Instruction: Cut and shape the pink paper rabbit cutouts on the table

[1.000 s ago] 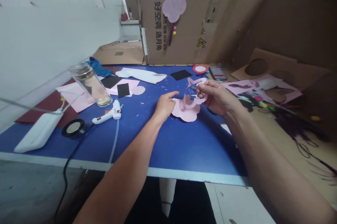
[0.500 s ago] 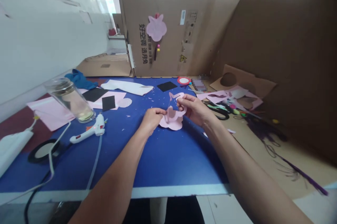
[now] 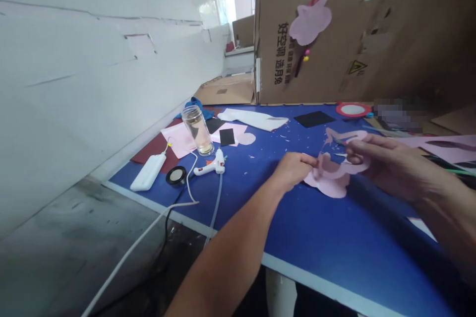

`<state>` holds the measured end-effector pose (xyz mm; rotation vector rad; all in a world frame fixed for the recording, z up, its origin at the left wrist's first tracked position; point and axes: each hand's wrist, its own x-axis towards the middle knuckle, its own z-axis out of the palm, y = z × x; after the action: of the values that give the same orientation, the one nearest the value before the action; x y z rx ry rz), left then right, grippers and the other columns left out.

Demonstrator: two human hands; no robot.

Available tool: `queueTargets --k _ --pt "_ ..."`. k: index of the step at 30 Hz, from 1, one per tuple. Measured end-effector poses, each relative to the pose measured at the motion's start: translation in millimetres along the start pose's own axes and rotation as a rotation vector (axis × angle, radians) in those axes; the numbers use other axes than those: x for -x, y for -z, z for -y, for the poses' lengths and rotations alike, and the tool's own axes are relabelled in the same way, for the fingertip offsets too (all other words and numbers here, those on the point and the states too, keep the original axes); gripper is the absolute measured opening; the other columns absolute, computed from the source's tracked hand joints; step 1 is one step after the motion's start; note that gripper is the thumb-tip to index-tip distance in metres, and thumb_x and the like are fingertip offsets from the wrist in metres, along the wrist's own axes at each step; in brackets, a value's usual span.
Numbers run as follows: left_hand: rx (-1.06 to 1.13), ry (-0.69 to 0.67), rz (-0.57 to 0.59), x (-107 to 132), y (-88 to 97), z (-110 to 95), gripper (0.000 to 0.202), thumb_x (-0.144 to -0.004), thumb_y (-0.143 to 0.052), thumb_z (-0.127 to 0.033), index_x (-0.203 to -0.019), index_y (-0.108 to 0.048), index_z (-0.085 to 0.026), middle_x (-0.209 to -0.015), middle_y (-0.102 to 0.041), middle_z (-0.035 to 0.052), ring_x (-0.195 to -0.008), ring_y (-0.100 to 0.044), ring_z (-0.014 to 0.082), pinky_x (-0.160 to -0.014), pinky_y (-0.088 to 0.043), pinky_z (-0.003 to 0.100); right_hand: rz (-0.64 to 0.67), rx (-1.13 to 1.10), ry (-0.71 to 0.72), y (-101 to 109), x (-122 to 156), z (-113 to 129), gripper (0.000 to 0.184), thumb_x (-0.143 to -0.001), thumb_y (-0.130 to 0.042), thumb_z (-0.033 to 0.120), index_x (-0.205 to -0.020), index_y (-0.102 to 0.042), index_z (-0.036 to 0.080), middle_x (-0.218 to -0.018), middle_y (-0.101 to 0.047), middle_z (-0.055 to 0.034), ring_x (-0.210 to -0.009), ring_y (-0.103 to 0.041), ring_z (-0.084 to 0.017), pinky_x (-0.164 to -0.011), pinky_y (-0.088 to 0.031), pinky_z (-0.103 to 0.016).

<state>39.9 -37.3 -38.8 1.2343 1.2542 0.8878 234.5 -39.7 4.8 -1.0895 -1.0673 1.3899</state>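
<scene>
Table: the blue table (image 3: 282, 237) is running across the view, with the work happening towards its right.
White block: a white block (image 3: 148, 178) is lying at the far left corner, and its white cable is trailing off the near edge.
Black ring: a black ring (image 3: 176, 175) is sitting just beside the block.
Glass jar: the glass jar (image 3: 198, 130) is standing upright behind the ring, on a pink sheet (image 3: 177, 139).
Glue gun: the white glue gun (image 3: 211, 166) is lying on its side in front of the jar, with its lead hanging over the edge.
Black square: a black square (image 3: 226, 136) is resting on pink paper, right of the jar.
White cloth: a white cloth (image 3: 253, 118) is lying further back.
Left hand: the left hand (image 3: 293, 170) is pinching shut on the left edge of the pink cutout (image 3: 330, 180).
Pink cutout: it is being held between both hands, its lower lobe touching the table near the middle right.
Right hand: the right hand (image 3: 386, 163) is gripping the cutout's upper edge, fingers curled closed; I cannot tell whether it is holding anything else.
Backdrop: a cardboard box (image 3: 353, 59) is standing at the back, with a pink shape (image 3: 310, 22) hanging on its face.
</scene>
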Motion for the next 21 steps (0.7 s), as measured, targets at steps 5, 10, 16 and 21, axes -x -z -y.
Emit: queueTargets --k 5,10,16,21 --pt "0.059 0.020 -0.021 0.6 -2.4 -3.2 0.035 -0.071 -0.057 0.003 -0.086 -0.083 -0.015 -0.091 -0.079 0.0070 -0.070 -0.062 0.0129 -0.079 -0.055 0.031 -0.018 -0.001 -0.016 -0.8 1.4 1.3 0.046 -0.042 -0.104 0.046 -0.068 -0.075 0.022 -0.076 -0.060 -0.0056 -0.064 -0.052 -0.014 -0.052 -0.048 -0.027" --pt "0.075 0.056 -0.047 3.9 -1.6 -9.3 0.036 -0.073 -0.057 0.003 -0.091 -0.083 -0.015 -0.085 -0.078 0.0073 -0.066 -0.061 0.0129 -0.078 -0.056 0.033 0.012 -0.015 0.004 0.9 0.4 -2.4 0.036 -0.053 -0.101 0.042 -0.072 -0.076 0.023 -0.076 -0.061 -0.0055 -0.065 -0.053 -0.015 -0.054 -0.048 -0.028" --pt "0.159 0.010 -0.017 5.1 1.6 -9.0 0.033 -0.072 -0.057 0.004 -0.084 -0.082 -0.014 -0.092 -0.080 0.0098 -0.075 -0.066 0.0144 -0.089 -0.056 0.036 0.042 -0.040 0.014 0.5 2.6 1.7 0.032 -0.060 -0.098 0.038 -0.076 -0.076 0.021 -0.075 -0.061 -0.0048 -0.063 -0.052 -0.013 -0.054 -0.045 -0.027" --pt "0.196 -0.018 -0.014 -2.5 2.3 -2.8 0.033 -0.072 -0.058 0.004 -0.081 -0.082 -0.016 -0.091 -0.080 0.0082 -0.082 -0.068 0.0149 -0.095 -0.053 0.034 0.112 -0.172 0.065 -4.0 8.6 8.2 0.030 -0.066 -0.097 0.032 -0.083 -0.075 0.021 -0.077 -0.061 -0.0016 -0.062 -0.051 -0.010 -0.054 -0.044 -0.024"
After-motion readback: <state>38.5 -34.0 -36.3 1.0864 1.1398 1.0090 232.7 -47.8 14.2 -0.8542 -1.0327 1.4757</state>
